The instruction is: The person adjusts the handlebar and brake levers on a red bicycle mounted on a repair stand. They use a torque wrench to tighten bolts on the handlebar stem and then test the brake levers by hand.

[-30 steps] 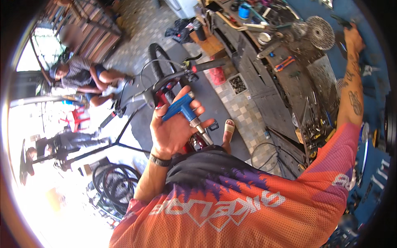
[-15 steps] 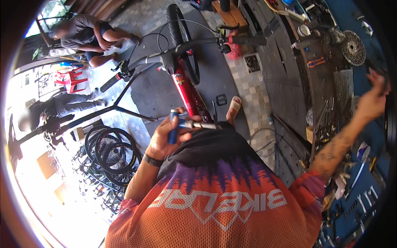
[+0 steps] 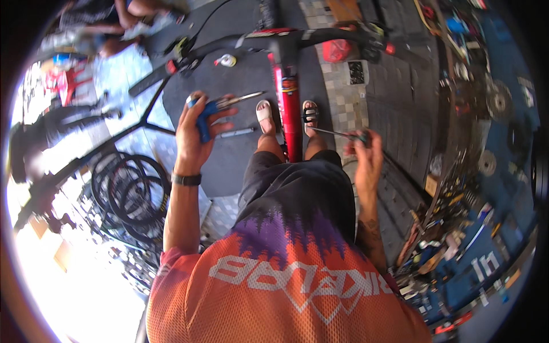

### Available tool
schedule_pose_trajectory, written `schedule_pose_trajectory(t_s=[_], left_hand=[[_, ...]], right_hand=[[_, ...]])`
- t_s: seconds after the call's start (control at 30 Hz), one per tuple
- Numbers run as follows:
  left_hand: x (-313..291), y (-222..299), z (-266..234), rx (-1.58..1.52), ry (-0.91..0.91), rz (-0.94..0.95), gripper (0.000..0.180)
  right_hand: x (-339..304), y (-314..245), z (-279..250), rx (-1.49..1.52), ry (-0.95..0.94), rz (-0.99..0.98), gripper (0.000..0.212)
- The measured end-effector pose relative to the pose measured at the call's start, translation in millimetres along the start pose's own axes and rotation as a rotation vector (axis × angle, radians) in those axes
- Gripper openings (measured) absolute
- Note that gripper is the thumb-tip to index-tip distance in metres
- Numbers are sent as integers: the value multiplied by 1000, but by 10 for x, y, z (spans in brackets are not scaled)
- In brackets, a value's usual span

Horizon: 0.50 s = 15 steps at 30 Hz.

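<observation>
Blue plastic-looking handle, part of a T-handled tool (image 3: 204, 124), resting across the palm behind the left fingers (image 3: 225, 127). Loosely wrapped there, fingertips a little apart, with bright shaft out between them, up and to the right, free of the bike; probably so gripped for a firm, palm-backed hold.

Farther right, well apart from these, a slim dark-handled tool (image 3: 361, 137) in the right fingers (image 3: 377, 142), clamped by thumb and bent fingertips near the end of the handle. Thin shaft pointing left, toward the red bike frame (image 3: 290, 108); likely pinched this lightly for easy aim. Cannot tell about contact at the tip, close in view to the pedal (image 3: 310, 113).

Between both sets of fingers, the frame, lengthwise, with pale sandals (image 3: 264, 116) on either side, apparently for reach from both flanks. Ahead of the fingers, a black handlebar (image 3: 329, 38), crosswise. Beyond the left fingertips, low on the dark mat (image 3: 189, 34), a white roll-like object (image 3: 227, 60); below and right of them, a slim grey stick (image 3: 235, 132). Left of the same fingers, black tubing (image 3: 150, 111) and stacked tyres (image 3: 137, 191).
</observation>
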<state>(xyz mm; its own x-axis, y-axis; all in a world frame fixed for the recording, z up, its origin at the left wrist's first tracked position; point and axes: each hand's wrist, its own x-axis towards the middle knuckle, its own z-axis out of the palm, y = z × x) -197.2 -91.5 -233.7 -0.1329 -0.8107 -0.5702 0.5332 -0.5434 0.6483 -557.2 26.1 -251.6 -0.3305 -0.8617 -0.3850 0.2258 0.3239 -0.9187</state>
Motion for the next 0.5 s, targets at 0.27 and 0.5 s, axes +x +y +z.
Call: schedule_pose_trajectory(t_s=[0.27,0.5], left_hand=[[-393,-609,691,-251,-62,-76,27],[-563,-918,596,-452,-79,-138,24]], right_hand=[[325,-629,198,-432,-432,-231,19],[378,-652,660,-697,-617,-415,17]])
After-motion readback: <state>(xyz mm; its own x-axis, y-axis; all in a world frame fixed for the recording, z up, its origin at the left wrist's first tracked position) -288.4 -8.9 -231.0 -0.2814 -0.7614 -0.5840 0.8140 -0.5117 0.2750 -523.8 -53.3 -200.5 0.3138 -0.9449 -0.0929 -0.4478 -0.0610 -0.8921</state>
